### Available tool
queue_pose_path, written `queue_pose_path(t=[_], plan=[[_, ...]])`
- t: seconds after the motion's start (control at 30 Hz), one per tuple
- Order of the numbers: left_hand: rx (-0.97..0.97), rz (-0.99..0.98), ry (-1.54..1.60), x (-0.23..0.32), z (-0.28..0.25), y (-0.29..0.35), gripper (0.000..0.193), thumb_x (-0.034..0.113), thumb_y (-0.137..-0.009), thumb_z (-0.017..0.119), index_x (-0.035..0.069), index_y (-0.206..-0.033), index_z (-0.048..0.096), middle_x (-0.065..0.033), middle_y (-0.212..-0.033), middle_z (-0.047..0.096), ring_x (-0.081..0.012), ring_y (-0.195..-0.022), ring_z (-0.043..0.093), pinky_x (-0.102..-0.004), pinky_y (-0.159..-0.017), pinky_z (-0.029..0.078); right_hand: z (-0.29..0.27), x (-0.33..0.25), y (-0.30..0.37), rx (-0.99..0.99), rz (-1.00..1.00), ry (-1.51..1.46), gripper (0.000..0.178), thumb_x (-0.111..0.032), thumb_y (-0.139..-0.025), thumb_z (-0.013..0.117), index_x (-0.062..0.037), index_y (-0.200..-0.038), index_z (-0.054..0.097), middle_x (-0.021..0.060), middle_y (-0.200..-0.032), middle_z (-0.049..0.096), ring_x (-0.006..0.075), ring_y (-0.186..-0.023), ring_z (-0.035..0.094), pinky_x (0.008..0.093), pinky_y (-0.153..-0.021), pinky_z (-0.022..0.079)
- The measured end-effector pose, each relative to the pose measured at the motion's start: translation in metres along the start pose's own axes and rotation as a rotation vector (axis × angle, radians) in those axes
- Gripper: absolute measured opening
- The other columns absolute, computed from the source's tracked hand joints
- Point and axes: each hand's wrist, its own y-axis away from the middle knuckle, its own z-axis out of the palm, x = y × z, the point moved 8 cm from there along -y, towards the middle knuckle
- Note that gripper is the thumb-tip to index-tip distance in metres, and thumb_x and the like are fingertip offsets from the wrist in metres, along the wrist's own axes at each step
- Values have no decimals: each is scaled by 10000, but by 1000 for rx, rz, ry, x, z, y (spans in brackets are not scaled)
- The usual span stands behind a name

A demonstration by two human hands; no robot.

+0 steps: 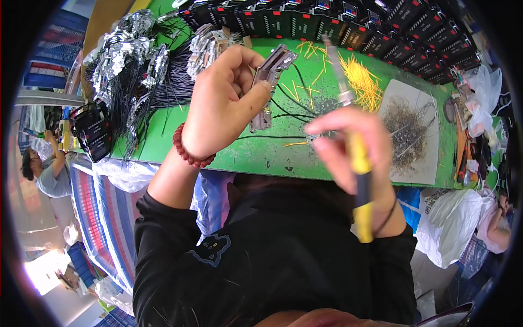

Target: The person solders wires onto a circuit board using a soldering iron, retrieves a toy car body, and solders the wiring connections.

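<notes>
My left hand (220, 101), with a red bead bracelet at its wrist, is closed on a silvery metal part (277, 59). Black wires (297, 115) trail from near that part over the green worktable (239, 155). To the right, my right hand (354, 144) is slightly blurred and wrapped round the yellow-and-black handle of a soldering iron (360, 188). The iron's metal shaft points away from me, above the table. Thin yellow sticks or tubes (359, 82) lie in a pile beyond the right hand, with several strewn nearer the left one.
Bundles of silvery parts with black wires (122, 65) are heaped at the far left. A row of black boxes (305, 24) lines the back edge. At the right lies a pale board (430, 147) covered with dark scraps. Another person (52, 174) is at the far left.
</notes>
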Motion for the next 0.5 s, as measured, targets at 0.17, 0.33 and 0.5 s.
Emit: queue_pose_path(t=[0.17, 0.33, 0.5], plan=[[-203, -277, 528, -32, 37, 11, 366, 55, -843, 674, -25, -1149, 488, -44, -793, 656, -61, -629, 600, -203, -502, 460, 31, 15, 11, 194, -241, 275, 405, -45, -722, 701, -173, -1097, 618, -19, -669, 575, 181, -541, 576, 305, -459, 418], [52, -323, 830, -69, -2, 24, 333, -28, -854, 604, -28, -1173, 507, -53, -938, 654, -103, -758, 618, -224, -659, 497, 16, 53, 20, 48, -225, 262, 391, -81, -734, 666, -219, -1097, 628, -49, -623, 547, 158, -529, 550, 288, -453, 404], [144, -331, 227, -121, -39, 69, 306, 43, -868, 657, -25, -1122, 500, -78, -898, 676, -75, -721, 624, -196, -598, 484, 6, 80, 44, -150, -273, 657, 379, -128, -749, 624, -244, -1109, 645, -52, -610, 455, 159, -553, 475, 322, -517, 302]])
